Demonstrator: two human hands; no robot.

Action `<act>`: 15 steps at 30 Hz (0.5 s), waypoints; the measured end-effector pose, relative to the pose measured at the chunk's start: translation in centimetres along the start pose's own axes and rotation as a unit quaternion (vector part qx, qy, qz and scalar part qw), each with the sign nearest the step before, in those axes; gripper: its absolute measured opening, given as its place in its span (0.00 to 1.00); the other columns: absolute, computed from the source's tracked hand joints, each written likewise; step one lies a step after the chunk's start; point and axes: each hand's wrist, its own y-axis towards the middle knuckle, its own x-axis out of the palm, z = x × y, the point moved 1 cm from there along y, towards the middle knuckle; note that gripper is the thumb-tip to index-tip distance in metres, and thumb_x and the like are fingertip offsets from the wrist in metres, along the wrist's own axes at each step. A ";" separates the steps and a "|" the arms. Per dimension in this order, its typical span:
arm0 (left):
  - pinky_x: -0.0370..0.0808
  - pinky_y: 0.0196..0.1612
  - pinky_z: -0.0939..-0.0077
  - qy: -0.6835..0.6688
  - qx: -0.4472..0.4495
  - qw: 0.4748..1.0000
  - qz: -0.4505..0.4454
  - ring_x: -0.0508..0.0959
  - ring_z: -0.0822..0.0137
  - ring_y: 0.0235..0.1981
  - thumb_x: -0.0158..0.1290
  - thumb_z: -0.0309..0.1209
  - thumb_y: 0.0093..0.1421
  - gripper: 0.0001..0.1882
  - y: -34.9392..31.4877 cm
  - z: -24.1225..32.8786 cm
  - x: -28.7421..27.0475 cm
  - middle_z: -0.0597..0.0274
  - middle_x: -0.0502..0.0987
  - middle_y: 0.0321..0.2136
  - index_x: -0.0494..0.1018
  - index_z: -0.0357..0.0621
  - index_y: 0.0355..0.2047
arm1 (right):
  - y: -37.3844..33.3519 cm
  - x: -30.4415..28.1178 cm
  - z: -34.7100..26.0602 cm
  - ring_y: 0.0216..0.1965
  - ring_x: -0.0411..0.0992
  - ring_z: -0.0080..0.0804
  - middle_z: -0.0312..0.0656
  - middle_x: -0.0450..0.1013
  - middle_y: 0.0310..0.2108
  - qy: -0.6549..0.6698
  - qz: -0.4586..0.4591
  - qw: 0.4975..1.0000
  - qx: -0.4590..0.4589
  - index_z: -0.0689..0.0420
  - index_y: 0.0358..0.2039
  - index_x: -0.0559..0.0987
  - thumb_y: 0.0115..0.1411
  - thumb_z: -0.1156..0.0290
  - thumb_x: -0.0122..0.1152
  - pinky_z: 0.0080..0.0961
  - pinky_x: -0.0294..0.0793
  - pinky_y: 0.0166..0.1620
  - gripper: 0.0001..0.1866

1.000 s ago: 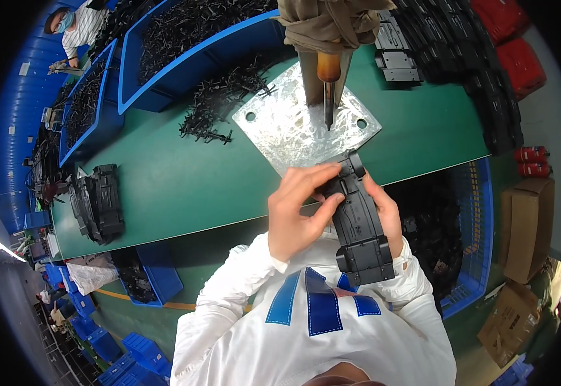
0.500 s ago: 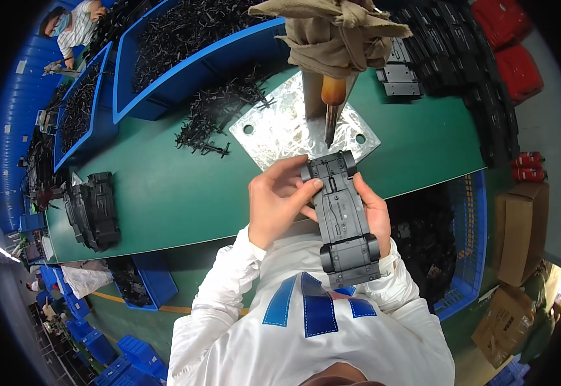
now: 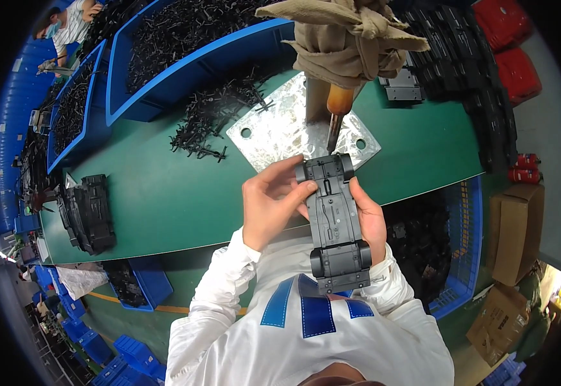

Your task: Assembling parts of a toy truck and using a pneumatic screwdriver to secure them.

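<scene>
Both my hands hold a black plastic toy car chassis (image 3: 335, 219), its long side pointing away from me. My left hand (image 3: 269, 204) grips its far left corner between thumb and fingers. Along the right edge my right hand (image 3: 370, 222) holds it, with the fingers partly hidden beneath. Just above the chassis's far end hangs the metal tip (image 3: 334, 134) of a tool with an amber handle (image 3: 340, 100); whether it touches is unclear. Brown cloth (image 3: 351, 42) is wrapped round the tool's upper part. Under it lies a shiny metal plate (image 3: 267, 125) with holes.
Small black plastic parts (image 3: 206, 122) lie heaped on the green table (image 3: 158, 199), beside a blue bin (image 3: 184, 71) full of them. Stacked black chassis (image 3: 87, 212) stand at left, more (image 3: 454, 51) at far right. A blue crate (image 3: 463, 257) sits below the table edge.
The view has shifted slightly. The chassis sits a little further left in view, its far end closer to the tool tip. Both hands keep their hold.
</scene>
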 end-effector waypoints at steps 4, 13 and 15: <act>0.75 0.23 0.82 0.021 0.028 0.999 0.003 0.80 0.72 0.21 0.65 0.22 0.53 0.23 0.2 0.1 -0.6 0.61 0.78 0.25 0.74 0.30 0.50 | 0.3 0.4 0.4 0.65 0.59 0.49 0.60 0.59 0.64 -0.002 0.015 1.000 0.009 0.66 0.65 0.57 0.72 0.54 0.36 0.51 0.57 0.67 0.31; 0.74 0.25 0.84 0.079 0.082 0.993 0.011 0.80 0.73 0.20 0.65 0.21 0.50 0.21 0.3 1.6 -0.5 0.62 0.78 0.25 0.76 0.29 0.46 | 0.1 0.7 0.5 0.66 0.58 0.50 0.59 0.57 0.65 0.020 -0.004 1.000 0.014 0.66 0.66 0.57 0.72 0.54 0.36 0.51 0.56 0.68 0.31; 0.74 0.25 0.83 0.040 0.057 0.998 0.006 0.80 0.72 0.20 0.65 0.20 0.50 0.21 0.3 1.6 -0.5 0.61 0.77 0.26 0.76 0.28 0.46 | 0.1 0.5 0.5 0.65 0.60 0.49 0.59 0.59 0.64 0.042 -0.016 0.999 0.021 0.66 0.65 0.57 0.72 0.54 0.37 0.51 0.58 0.67 0.31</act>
